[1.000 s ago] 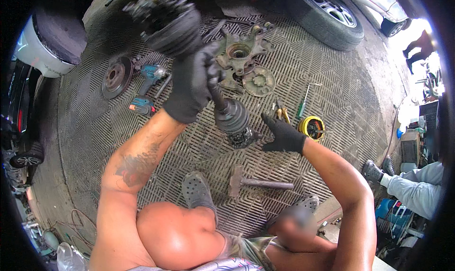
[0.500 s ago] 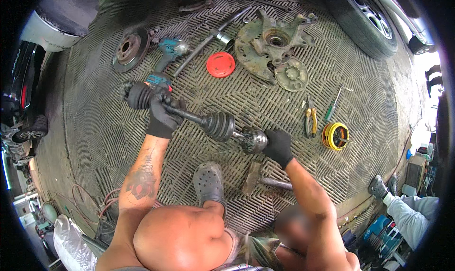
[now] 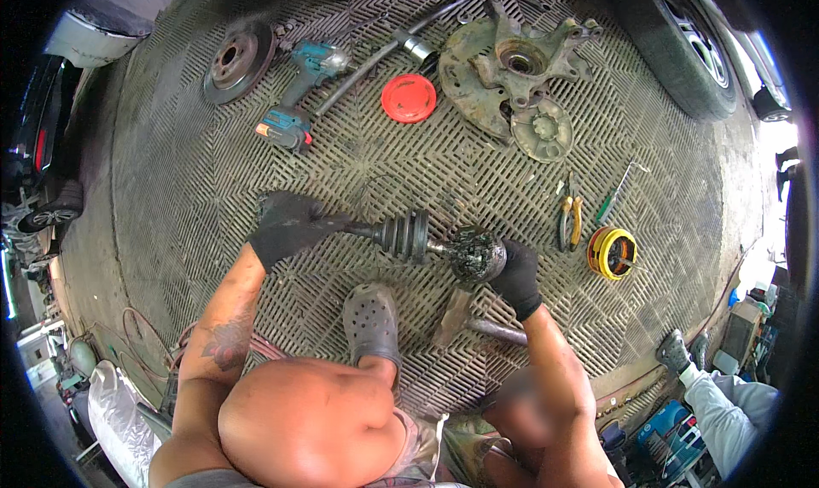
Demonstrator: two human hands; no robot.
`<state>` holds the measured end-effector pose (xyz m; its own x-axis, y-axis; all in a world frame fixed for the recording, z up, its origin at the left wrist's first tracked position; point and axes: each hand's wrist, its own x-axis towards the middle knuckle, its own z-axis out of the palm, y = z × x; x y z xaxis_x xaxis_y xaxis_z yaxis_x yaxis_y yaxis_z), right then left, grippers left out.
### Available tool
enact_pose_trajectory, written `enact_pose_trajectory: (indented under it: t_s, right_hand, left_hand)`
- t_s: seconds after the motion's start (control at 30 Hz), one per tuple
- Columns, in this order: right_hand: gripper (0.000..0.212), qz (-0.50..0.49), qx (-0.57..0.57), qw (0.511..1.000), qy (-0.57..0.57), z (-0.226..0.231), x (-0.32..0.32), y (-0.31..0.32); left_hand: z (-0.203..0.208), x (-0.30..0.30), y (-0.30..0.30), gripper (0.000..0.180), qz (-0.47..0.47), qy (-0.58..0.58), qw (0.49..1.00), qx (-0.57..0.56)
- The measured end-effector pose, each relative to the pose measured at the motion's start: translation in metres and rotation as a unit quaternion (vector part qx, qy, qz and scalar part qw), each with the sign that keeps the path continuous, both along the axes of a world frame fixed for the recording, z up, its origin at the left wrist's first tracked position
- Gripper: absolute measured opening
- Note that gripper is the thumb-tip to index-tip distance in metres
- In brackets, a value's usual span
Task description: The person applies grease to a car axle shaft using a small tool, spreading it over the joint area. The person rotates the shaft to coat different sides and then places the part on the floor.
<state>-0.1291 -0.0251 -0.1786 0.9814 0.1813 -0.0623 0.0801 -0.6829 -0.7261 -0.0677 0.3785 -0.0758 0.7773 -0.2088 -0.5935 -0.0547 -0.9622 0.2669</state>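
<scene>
A greasy black CV axle (image 3: 361, 229) is held crosswise in front of me. Gloved in black, my left hand (image 3: 294, 223) is closed round its left part and hides that end. A ribbed rubber boot (image 3: 404, 236) sits mid-axle. To its right, a short bare piece of shaft leads into the CV joint (image 3: 471, 253), coated in dark grease. My right hand (image 3: 517, 276), also in a black glove, is wrapped round the joint's right end. A sledgehammer (image 3: 456, 319) lies on the floor just below the joint, beside my grey clog (image 3: 370, 326).
Beyond the axle lie an impact wrench (image 3: 307, 74), a brake disc (image 3: 229, 61), a long bar (image 3: 363, 66), a red lid (image 3: 409, 98) and a steering knuckle (image 3: 522, 57). Pliers (image 3: 570, 215), a green-handled pick (image 3: 616, 194) and a yellow-rimmed tub (image 3: 612, 252) are rightward. Another person's leg (image 3: 725, 411) shows at right.
The axle has swung nearer to level, its left end coming down toward me. My left hand has turned over it, and my right hand has moved slightly right and nearer with the joint.
</scene>
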Motion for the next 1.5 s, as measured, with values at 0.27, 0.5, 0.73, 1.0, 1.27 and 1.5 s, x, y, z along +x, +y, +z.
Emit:
enact_pose_trajectory:
  t_s: [0.27,0.5,0.73,1.0,1.27,1.5]
  right_hand:
    - [0.031,0.058,0.0,0.998,-0.003,0.011,-0.001,0.004]
    - [0.038,0.074,-0.049,0.996,-0.009,0.033,0.002,-0.004]
    - [0.033,0.073,-0.051,0.996,-0.023,0.049,0.012,0.002]
    - [0.018,0.104,-0.16,0.98,-0.052,0.052,0.008,-0.005]
    - [0.019,0.1,-0.196,0.975,-0.038,0.053,0.007,-0.009]
    - [0.017,0.091,-0.215,0.972,-0.029,0.053,0.01,-0.009]
  left_hand:
    - [-0.045,0.028,-0.065,0.045,-0.107,0.294,0.888,-0.337]
    - [-0.031,0.024,-0.085,0.05,-0.092,0.278,0.873,-0.39]
    - [-0.023,0.023,-0.124,0.047,-0.103,0.201,0.878,-0.421]
    - [-0.028,0.016,-0.127,0.04,-0.078,0.248,0.882,-0.392]
    - [-0.046,0.012,-0.127,0.046,-0.091,0.184,0.905,-0.372]
    - [-0.041,0.017,-0.133,0.058,-0.106,0.206,0.903,-0.363]
